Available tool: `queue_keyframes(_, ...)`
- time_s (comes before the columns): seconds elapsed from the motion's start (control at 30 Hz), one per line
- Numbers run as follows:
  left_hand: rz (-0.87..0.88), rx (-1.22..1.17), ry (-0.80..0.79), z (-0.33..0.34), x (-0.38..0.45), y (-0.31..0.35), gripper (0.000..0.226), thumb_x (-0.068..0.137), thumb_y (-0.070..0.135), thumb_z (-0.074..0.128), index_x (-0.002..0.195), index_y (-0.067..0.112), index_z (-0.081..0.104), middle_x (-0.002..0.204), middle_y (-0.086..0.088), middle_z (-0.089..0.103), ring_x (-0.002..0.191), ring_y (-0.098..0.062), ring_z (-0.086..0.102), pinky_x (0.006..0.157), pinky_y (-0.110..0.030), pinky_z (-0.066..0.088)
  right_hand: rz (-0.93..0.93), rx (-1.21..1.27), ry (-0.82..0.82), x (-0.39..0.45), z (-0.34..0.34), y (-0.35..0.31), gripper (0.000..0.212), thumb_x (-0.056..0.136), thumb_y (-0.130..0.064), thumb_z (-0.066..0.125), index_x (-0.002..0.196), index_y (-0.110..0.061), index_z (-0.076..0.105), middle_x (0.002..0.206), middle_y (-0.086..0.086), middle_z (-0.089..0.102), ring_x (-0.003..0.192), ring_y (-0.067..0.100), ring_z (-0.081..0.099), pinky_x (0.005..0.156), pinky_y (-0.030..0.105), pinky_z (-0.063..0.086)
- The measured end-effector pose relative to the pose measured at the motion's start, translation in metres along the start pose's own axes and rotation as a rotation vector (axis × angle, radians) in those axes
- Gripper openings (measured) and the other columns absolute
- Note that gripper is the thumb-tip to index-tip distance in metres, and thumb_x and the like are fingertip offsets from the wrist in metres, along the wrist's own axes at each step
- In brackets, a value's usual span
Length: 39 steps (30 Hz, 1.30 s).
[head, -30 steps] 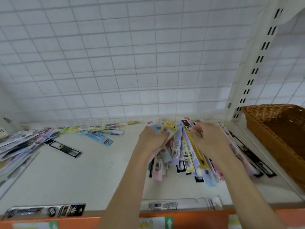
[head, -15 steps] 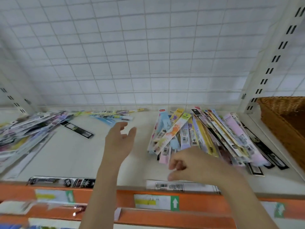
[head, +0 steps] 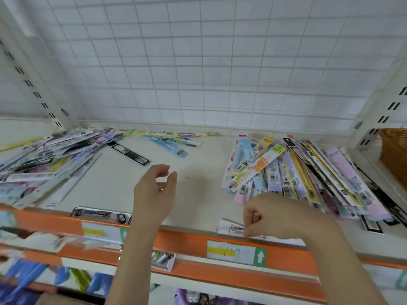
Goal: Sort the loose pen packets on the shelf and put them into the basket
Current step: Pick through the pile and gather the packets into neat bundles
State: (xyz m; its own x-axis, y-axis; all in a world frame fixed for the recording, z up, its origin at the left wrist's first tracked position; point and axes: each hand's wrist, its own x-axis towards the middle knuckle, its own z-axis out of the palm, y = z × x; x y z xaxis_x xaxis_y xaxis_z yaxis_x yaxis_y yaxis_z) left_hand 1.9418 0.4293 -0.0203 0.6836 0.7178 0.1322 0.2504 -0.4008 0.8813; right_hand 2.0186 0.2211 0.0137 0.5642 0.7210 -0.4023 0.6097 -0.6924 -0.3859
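Hovering over the bare middle of the shelf (head: pixel 198 188), the left hand (head: pixel 154 190) holds nothing; its fingers are loosely curved, thumb and fingertips apart. Right hand (head: pixel 273 216) sits low at the shelf's front edge, fingers curled into a fist, knuckles towards the camera. Its fingertips touch a white packet (head: pixel 231 227) with a barcode that lies flat along the front lip; cannot tell whether they pinch it or just rest on it.

Pen packets lie in two main groups. Right pile (head: pixel 308 179): a fanned row of long packets, roughly parallel and overlapping, running front to back, with one orange-printed packet (head: pixel 257 170) lying diagonally across the top of its left part. Left pile (head: pixel 48 164): a looser, messier heap at the shelf's left end. Between them, near the back wall, a few stray packets: a blue one (head: pixel 169 147) and a black one (head: pixel 130 153), each lying flat. Another black packet (head: pixel 101 214) lies along the front lip, just left of the left wrist.

Basket (head: pixel 394 155): wicker, at the far right, beyond a slotted white upright (head: pixel 378 119), only partly in frame. Its inside is not visible.

Wire grid (head: pixel 198 62) forms the back wall. Orange price rail (head: pixel 198 241) runs along the shelf front.
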Motion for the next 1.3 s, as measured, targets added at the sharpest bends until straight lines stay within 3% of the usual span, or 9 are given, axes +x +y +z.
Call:
queue_keyframes(0.33, 0.095, 0.036, -0.011, -0.066, 0.033, -0.024, 0.012, 0.092, 0.019, 0.055, 0.098, 0.014, 0.065, 0.081, 0.003, 0.065, 0.071, 0.001, 0.059, 0.058, 0.000, 0.040, -0.027, -0.035, 0.100, 0.021, -0.015, -0.053, 0.021, 0.093, -0.030, 0.053, 0.072, -0.029, 0.051, 0.067, -0.011, 0.051, 0.061, 0.001, 0.045, 0.059, 0.017, 0.036)
queue_keyframes(0.5, 0.098, 0.052, -0.003, -0.116, 0.056, -0.044, 0.007, 0.093, 0.022, 0.054, 0.091, 0.024, 0.060, 0.079, 0.012, 0.062, 0.074, -0.003, 0.061, 0.060, -0.007, 0.040, -0.024, 0.136, 0.242, 0.056, -0.017, -0.097, 0.022, 0.099, -0.029, 0.043, 0.077, -0.028, 0.043, 0.079, -0.013, 0.065, 0.068, -0.004, 0.057, 0.064, 0.022, 0.042)
queue_keyframes(0.67, 0.072, 0.037, -0.009, -0.155, 0.077, -0.064, 0.007, 0.092, 0.019, 0.055, 0.095, 0.019, 0.061, 0.082, 0.005, 0.063, 0.074, -0.009, 0.063, 0.064, -0.015, 0.044, -0.050, 0.279, 0.476, 0.104, -0.004, -0.138, 0.005, 0.099, -0.023, 0.039, 0.095, -0.026, 0.038, 0.078, 0.010, 0.067, 0.048, -0.006, 0.057, 0.058, 0.027, 0.042)
queue_keyframes(0.83, 0.144, 0.254, -0.320, -0.174, 0.090, -0.081, 0.004, 0.088, 0.020, 0.061, 0.092, 0.019, 0.064, 0.082, 0.012, 0.061, 0.070, 0.001, 0.055, 0.058, -0.001, 0.041, -0.009, 0.453, 0.694, 0.133, 0.004, -0.159, 0.026, 0.095, -0.008, 0.041, 0.094, -0.025, 0.061, 0.078, 0.012, 0.062, 0.042, 0.004, 0.044, 0.045, 0.014, 0.036)
queue_keyframes(0.97, 0.162, 0.369, -0.588, -0.171, 0.096, -0.085, 0.011, 0.086, 0.027, 0.063, 0.094, 0.020, 0.066, 0.087, 0.012, 0.060, 0.074, 0.000, 0.054, 0.061, -0.007, 0.040, 0.004, 0.599, 0.826, 0.143, 0.008, -0.166, 0.041, 0.092, 0.000, 0.039, 0.091, -0.034, 0.062, 0.081, 0.002, 0.066, 0.070, 0.015, 0.067, 0.071, 0.032, 0.055)
queue_keyframes(1.0, 0.169, 0.393, -0.642, -0.169, 0.097, -0.084, 0.013, 0.085, 0.029, 0.064, 0.094, 0.020, 0.066, 0.088, 0.012, 0.059, 0.075, 0.001, 0.053, 0.061, -0.007, 0.039, 0.019, 0.552, 0.837, 0.144, 0.009, -0.166, 0.038, 0.090, 0.001, 0.043, 0.095, -0.032, 0.062, 0.082, 0.000, 0.066, 0.074, 0.017, 0.068, 0.069, 0.023, 0.053)
queue_keyframes(1.07, 0.193, 0.420, -0.748, -0.165, 0.099, -0.081, 0.016, 0.082, 0.032, 0.068, 0.092, 0.020, 0.067, 0.090, 0.010, 0.059, 0.076, -0.001, 0.054, 0.064, -0.009, 0.042, 0.073, 0.455, 0.872, 0.147, 0.011, -0.165, 0.027, 0.086, -0.004, 0.059, 0.102, -0.025, 0.063, 0.079, -0.003, 0.062, 0.071, 0.008, 0.062, 0.061, 0.006, 0.044)
queue_keyframes(1.2, 0.191, 0.440, -0.946, -0.159, 0.099, -0.074, 0.023, 0.074, 0.035, 0.075, 0.089, 0.018, 0.068, 0.091, 0.006, 0.060, 0.078, -0.009, 0.056, 0.071, -0.024, 0.047, 0.204, 0.310, 1.003, 0.150, 0.017, -0.158, 0.016, 0.083, -0.027, 0.069, 0.077, -0.018, 0.056, 0.063, -0.004, 0.051, 0.065, 0.019, 0.051, 0.061, 0.028, 0.037)
queue_keyframes(1.3, 0.284, 0.534, -0.988, -0.156, 0.101, -0.072, 0.022, 0.077, 0.033, 0.073, 0.090, 0.016, 0.069, 0.093, 0.004, 0.058, 0.081, -0.011, 0.055, 0.078, -0.028, 0.048, 0.308, 0.121, 1.017, 0.151, 0.022, -0.154, 0.032, 0.086, -0.037, 0.063, 0.066, -0.014, 0.051, 0.059, -0.004, 0.041, 0.057, 0.017, 0.042, 0.049, 0.023, 0.024)
